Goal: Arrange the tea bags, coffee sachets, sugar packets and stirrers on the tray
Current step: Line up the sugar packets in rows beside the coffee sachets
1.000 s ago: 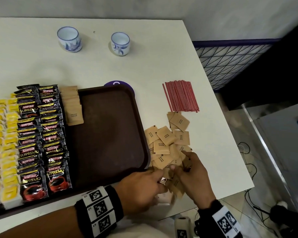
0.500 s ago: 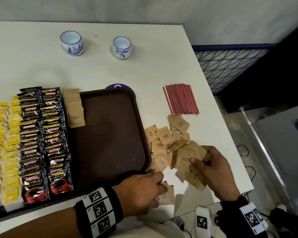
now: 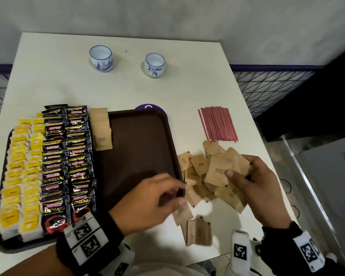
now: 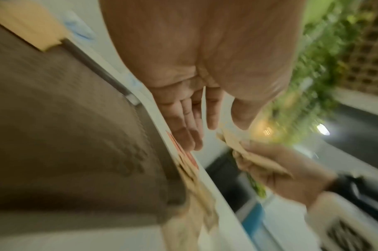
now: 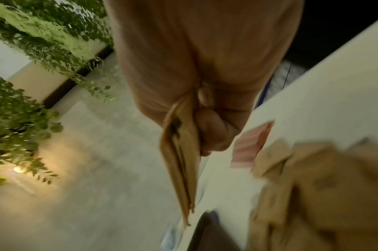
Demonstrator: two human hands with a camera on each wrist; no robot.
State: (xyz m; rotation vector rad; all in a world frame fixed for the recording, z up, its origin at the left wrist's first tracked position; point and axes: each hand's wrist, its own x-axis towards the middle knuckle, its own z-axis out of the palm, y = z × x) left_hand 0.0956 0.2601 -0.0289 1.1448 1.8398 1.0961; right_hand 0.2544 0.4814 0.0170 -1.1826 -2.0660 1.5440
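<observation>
A person's right hand (image 3: 261, 188) is gripping a fanned bunch of brown sugar packets (image 3: 225, 172) above the white table (image 3: 68, 80), thumb pressing on top and fingers curling beneath; in the right wrist view the packets are showing edge-on, long axes running away from the palm. More loose sugar packets (image 3: 195, 168) are lying scattered at mixed angles on the table just beside the tray's right rim, with a few more (image 3: 197, 232) near the front edge. The red stirrers (image 3: 217, 124) are lying in a flat bundle beyond the pile, long axes pointing away from the person. On the dark brown tray (image 3: 139, 148), coffee sachets (image 3: 68, 160) and yellow tea bags (image 3: 20, 176) are standing in overlapping columns running front to back along the left side, with a short column of sugar packets (image 3: 101, 128) next to them. Two blue-and-white cups (image 3: 101, 57) are sitting at the far side of the table before a grey wall. The left hand (image 3: 147, 200) is hovering, motion-blurred, over the tray's front right corner; the left wrist view is showing its fingers straight and relaxed, holding nothing.
</observation>
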